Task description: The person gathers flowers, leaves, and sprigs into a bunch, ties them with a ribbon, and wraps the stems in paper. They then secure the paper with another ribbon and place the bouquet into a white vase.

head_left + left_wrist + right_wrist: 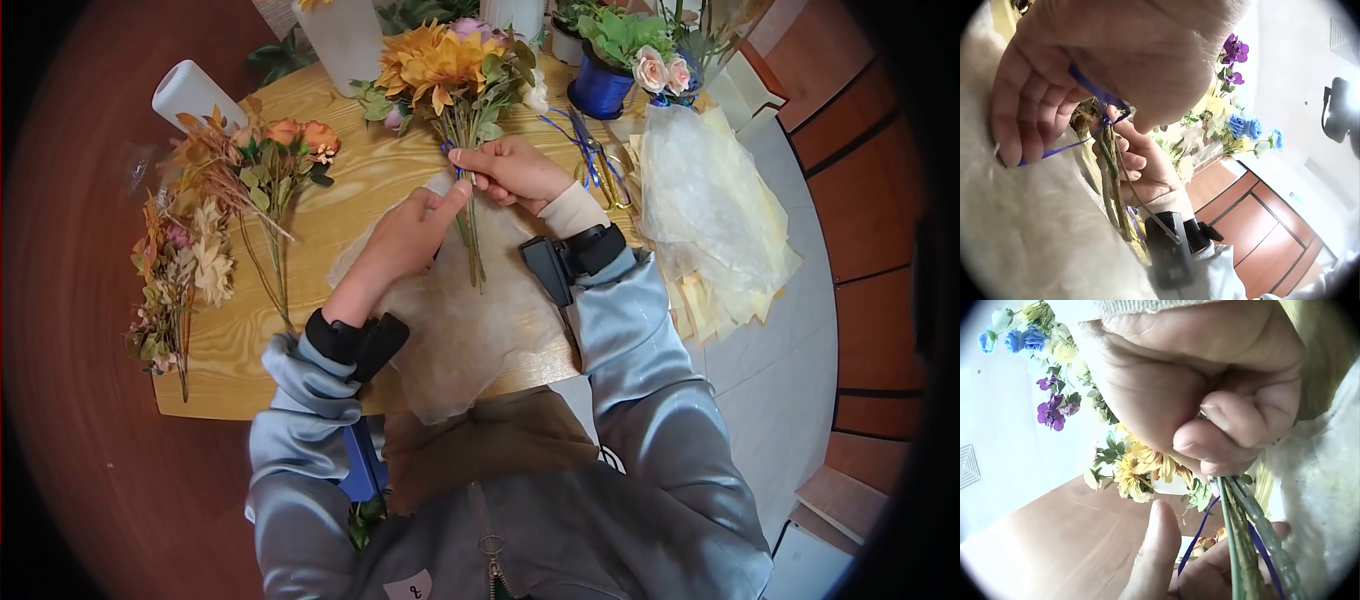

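Note:
A bouquet (440,65) of artificial flowers, with large orange-yellow blooms at its head, is held over the table, its stems (472,250) pointing toward the person. My right hand (520,172) grips the stems just below the leaves, fingers curled round them in the right wrist view. Dark blue ribbon (1054,151) circles the stems and is knotted there, seen in the left wrist view. My left hand (415,230), beside the stems, holds a tail of this ribbon, which runs from the knot to its fingers. The left thumb points up along the stems.
Sheer whitish wrapping (450,340) lies under the hands. Loose flower stems (280,170) are on the left of the wooden table (230,370). A blue ribbon spool (600,88), gold-handled scissors (612,190) and a wrapped bouquet (715,200) are on the right. White vases (195,92) stand behind.

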`<action>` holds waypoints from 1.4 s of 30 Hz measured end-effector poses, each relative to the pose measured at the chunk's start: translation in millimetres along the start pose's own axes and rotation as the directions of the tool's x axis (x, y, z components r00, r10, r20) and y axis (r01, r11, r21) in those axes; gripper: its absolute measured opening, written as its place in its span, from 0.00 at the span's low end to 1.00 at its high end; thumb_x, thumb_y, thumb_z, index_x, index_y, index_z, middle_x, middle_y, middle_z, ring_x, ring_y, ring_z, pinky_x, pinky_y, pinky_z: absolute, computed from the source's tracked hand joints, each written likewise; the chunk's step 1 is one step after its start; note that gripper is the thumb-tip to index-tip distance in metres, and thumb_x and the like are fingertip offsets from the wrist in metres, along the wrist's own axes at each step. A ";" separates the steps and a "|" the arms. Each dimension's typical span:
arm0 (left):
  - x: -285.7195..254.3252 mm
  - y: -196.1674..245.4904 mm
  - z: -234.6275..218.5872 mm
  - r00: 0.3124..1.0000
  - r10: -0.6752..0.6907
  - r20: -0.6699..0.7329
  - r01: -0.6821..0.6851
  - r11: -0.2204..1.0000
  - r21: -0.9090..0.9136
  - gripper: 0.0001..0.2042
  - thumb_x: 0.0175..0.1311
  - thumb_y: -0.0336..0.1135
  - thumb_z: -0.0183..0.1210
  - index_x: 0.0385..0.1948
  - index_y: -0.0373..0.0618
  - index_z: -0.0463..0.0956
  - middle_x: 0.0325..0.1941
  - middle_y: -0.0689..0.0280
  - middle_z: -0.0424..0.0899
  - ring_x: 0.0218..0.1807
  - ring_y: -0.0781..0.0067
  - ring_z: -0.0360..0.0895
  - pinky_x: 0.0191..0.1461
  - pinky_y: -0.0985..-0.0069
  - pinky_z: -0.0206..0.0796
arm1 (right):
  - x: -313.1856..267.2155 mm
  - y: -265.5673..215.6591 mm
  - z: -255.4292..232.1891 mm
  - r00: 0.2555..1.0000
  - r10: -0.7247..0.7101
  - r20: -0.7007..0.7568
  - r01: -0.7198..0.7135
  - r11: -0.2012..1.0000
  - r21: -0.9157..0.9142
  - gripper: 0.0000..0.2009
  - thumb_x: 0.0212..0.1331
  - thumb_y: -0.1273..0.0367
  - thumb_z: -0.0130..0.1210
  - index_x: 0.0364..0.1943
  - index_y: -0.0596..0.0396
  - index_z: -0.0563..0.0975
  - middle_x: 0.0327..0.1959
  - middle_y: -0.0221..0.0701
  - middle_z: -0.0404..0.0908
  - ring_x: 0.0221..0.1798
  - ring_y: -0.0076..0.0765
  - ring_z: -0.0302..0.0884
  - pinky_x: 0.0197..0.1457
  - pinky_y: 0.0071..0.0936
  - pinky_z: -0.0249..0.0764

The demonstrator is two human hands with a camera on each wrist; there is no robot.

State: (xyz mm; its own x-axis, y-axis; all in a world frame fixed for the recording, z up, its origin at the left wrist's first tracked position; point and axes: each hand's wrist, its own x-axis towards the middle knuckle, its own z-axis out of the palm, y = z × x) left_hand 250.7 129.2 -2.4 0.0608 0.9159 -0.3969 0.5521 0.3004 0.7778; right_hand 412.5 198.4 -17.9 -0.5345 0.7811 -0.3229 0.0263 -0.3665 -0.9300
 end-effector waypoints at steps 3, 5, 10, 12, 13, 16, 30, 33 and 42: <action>-2.0 4.0 -2.7 0.999 -0.043 0.018 0.043 0.999 -0.026 0.31 0.51 0.65 0.45 0.32 0.39 0.69 0.21 0.58 0.74 0.21 0.67 0.73 0.26 0.75 0.64 | -1.2 -0.9 -0.7 1.000 -0.012 -0.001 0.012 0.999 -0.043 0.17 0.54 0.59 0.53 0.14 0.53 0.68 0.09 0.20 0.63 0.07 0.14 0.53 0.09 0.14 0.47; 2.4 -9.8 -1.0 0.998 0.046 -0.049 -0.046 0.999 -0.001 0.28 0.52 0.62 0.47 0.32 0.40 0.70 0.20 0.59 0.74 0.22 0.65 0.74 0.29 0.74 0.64 | -1.3 -1.1 -4.7 1.000 -0.027 -0.014 0.026 0.997 -0.066 0.17 0.54 0.59 0.53 0.14 0.53 0.67 0.09 0.20 0.63 0.07 0.14 0.53 0.09 0.14 0.47; -26.5 -5.9 1.2 0.977 0.195 -0.087 -0.167 0.952 0.258 0.19 0.49 0.52 0.55 0.32 0.44 0.70 0.24 0.60 0.74 0.31 0.60 0.74 0.37 0.70 0.64 | -4.5 -4.4 -10.5 1.000 -0.016 -0.022 0.014 0.997 -0.071 0.17 0.53 0.59 0.54 0.14 0.52 0.66 0.09 0.19 0.64 0.07 0.13 0.53 0.09 0.13 0.47; -36.1 -8.0 4.1 0.960 0.279 0.012 -0.245 0.822 0.513 0.18 0.44 0.47 0.60 0.32 0.46 0.69 0.31 0.61 0.72 0.37 0.60 0.72 0.40 0.67 0.63 | -4.3 -5.5 -15.6 1.000 -0.014 -0.006 0.014 0.998 -0.056 0.17 0.54 0.59 0.53 0.15 0.51 0.66 0.09 0.19 0.64 0.07 0.12 0.53 0.09 0.12 0.46; -37.8 -8.1 6.3 0.961 0.275 0.003 -0.238 0.827 0.510 0.18 0.44 0.47 0.60 0.32 0.46 0.69 0.31 0.61 0.72 0.37 0.60 0.72 0.40 0.67 0.63 | -5.8 -8.5 -16.1 1.000 -0.013 0.009 0.013 0.999 -0.038 0.16 0.54 0.59 0.53 0.15 0.51 0.66 0.10 0.19 0.64 0.07 0.12 0.53 0.09 0.12 0.46; -39.9 -5.9 13.5 0.937 0.350 -0.007 -0.264 0.722 0.639 0.24 0.40 0.49 0.62 0.35 0.45 0.66 0.35 0.60 0.70 0.40 0.61 0.71 0.39 0.69 0.63 | -14.1 -17.1 -16.4 1.000 -0.011 0.004 0.011 1.000 -0.007 0.16 0.54 0.59 0.53 0.15 0.50 0.66 0.10 0.19 0.64 0.08 0.11 0.52 0.09 0.11 0.46; -39.7 1.5 -9.1 0.974 0.188 0.128 -0.226 0.872 0.434 0.31 0.37 0.41 0.62 0.45 0.38 0.59 0.43 0.52 0.70 0.48 0.55 0.69 0.49 0.67 0.61 | -1.8 -1.0 4.1 1.000 -0.008 -0.026 0.006 0.996 -0.085 0.15 0.52 0.60 0.55 0.16 0.53 0.71 0.11 0.23 0.69 0.10 0.15 0.62 0.11 0.11 0.57; -37.2 -1.2 -9.0 0.972 0.207 0.113 -0.235 0.862 0.449 0.31 0.37 0.41 0.62 0.45 0.38 0.60 0.41 0.52 0.71 0.46 0.55 0.70 0.47 0.67 0.62 | -1.0 0.7 5.7 1.000 0.000 -0.025 -0.002 0.997 -0.081 0.14 0.52 0.60 0.55 0.17 0.54 0.71 0.12 0.23 0.71 0.11 0.16 0.65 0.12 0.11 0.60; -36.7 0.0 -19.7 0.971 0.163 0.177 -0.211 0.929 0.304 0.28 0.41 0.40 0.61 0.44 0.36 0.61 0.39 0.53 0.72 0.41 0.56 0.71 0.43 0.68 0.63 | 6.5 12.7 11.6 0.998 0.029 -0.059 -0.037 0.990 -0.133 0.13 0.54 0.61 0.53 0.19 0.53 0.72 0.15 0.23 0.73 0.12 0.14 0.66 0.13 0.10 0.60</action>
State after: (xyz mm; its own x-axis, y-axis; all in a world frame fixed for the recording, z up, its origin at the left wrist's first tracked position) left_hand 232.1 100.8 21.8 0.2961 0.8908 -0.3447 0.7528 0.0045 0.6583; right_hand 399.6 193.0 -29.8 -0.4830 0.7984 -0.3596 0.1576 -0.3247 -0.9326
